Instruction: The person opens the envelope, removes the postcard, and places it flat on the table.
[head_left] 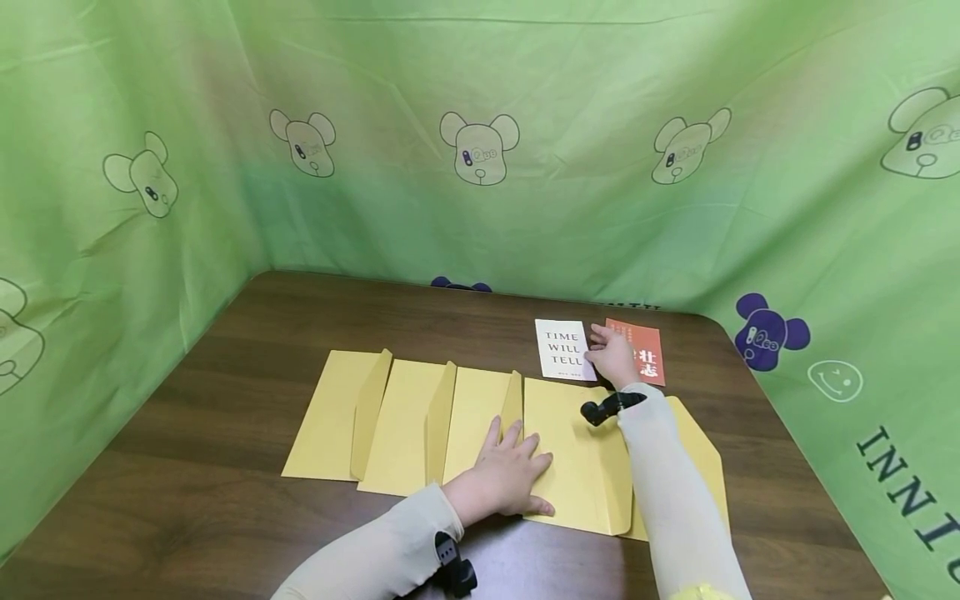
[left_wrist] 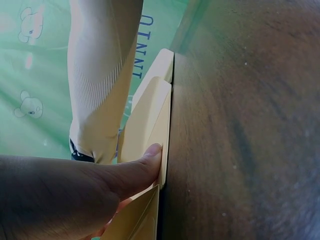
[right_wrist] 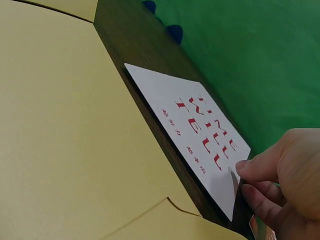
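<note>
pinching closed, thumb and fingers of the right hand (head_left: 613, 358) hold the edge of the white card (head_left: 561, 348), beside the red card (head_left: 648, 343) and beyond the yellow envelopes (head_left: 330, 417); the left hand (head_left: 508, 475), fingers spread wide, rests on the envelopes

Fingers (right_wrist: 261, 166) at edge of white card (right_wrist: 192, 132)
</note>
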